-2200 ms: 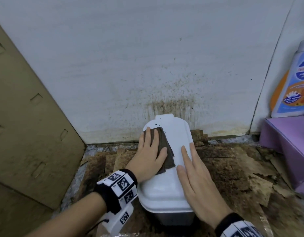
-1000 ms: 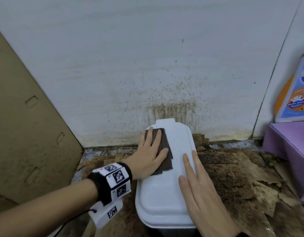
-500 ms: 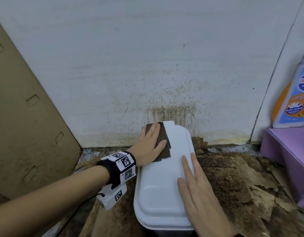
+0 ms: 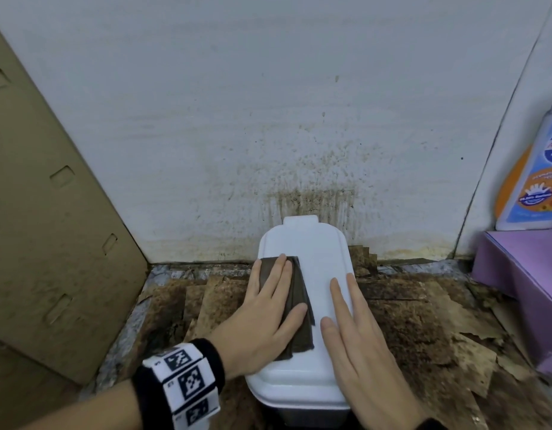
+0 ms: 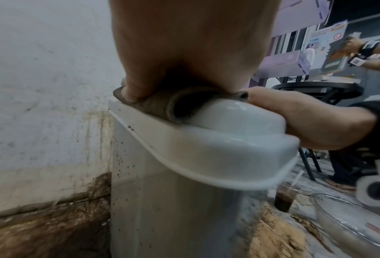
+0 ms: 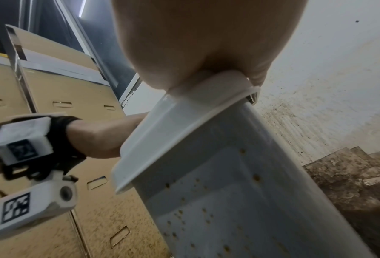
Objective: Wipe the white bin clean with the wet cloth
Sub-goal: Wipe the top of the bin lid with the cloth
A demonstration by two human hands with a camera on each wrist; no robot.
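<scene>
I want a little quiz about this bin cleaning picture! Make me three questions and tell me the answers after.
1. True or false: the left hand presses the brown cloth flat on the bin lid.
2. Which sits on the purple box? A) a cup B) a bottle C) a sponge
3. Fill in: the right hand lies flat on the lid and holds ____.

Key: 1 true. 2 B, the bottle. 3 nothing.
</scene>
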